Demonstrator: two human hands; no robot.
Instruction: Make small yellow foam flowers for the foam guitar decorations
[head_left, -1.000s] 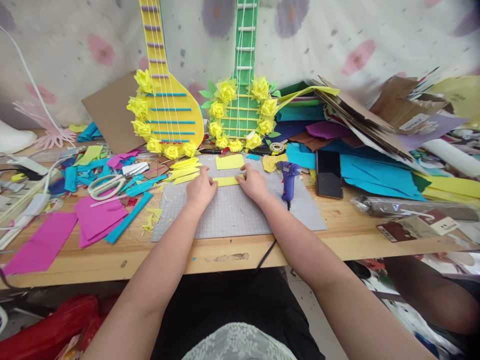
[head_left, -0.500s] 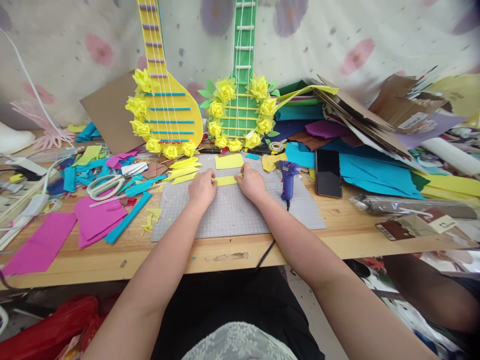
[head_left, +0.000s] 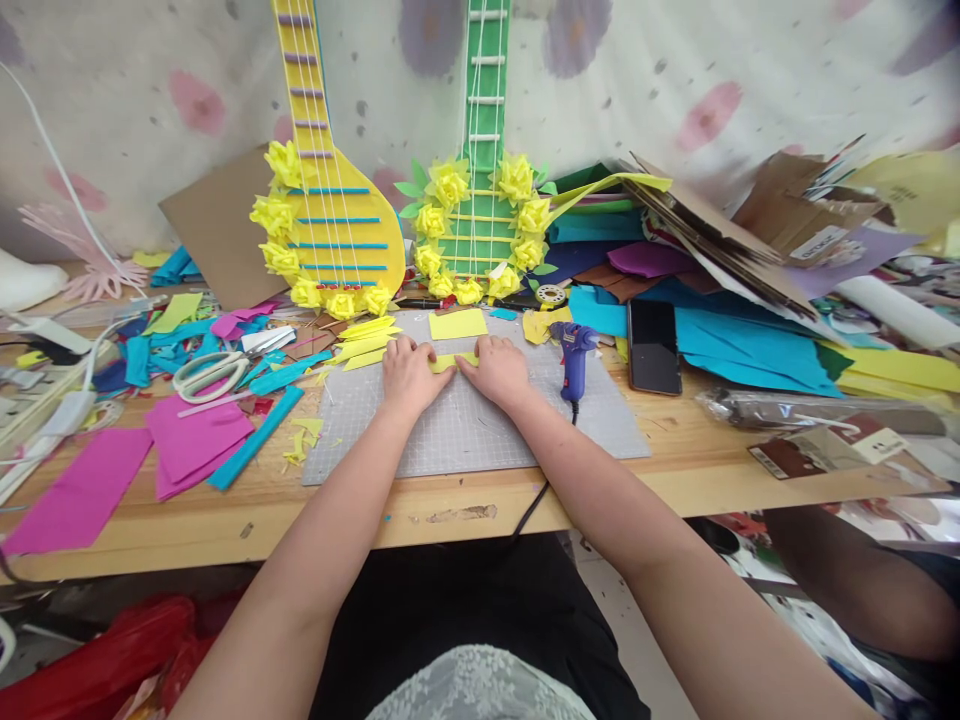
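Yellow strip [head_left: 444, 363]: on the gray mat [head_left: 457, 430], toward its far edge, between my hands, long way side to side.
Nearer hand: neither, both are on it.
Left hand [head_left: 412, 378]: curled, pinching the strip's left end.
Right hand [head_left: 499, 372]: curled, pinching its right end, thumbs almost touching.

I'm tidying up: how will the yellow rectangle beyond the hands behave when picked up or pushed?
The yellow rectangle is probably light, looking thin. It may flex, since similar-looking yellow flowers have curved petals. Pushed, it would likely slide, not roll, lying flat on the grey mat.
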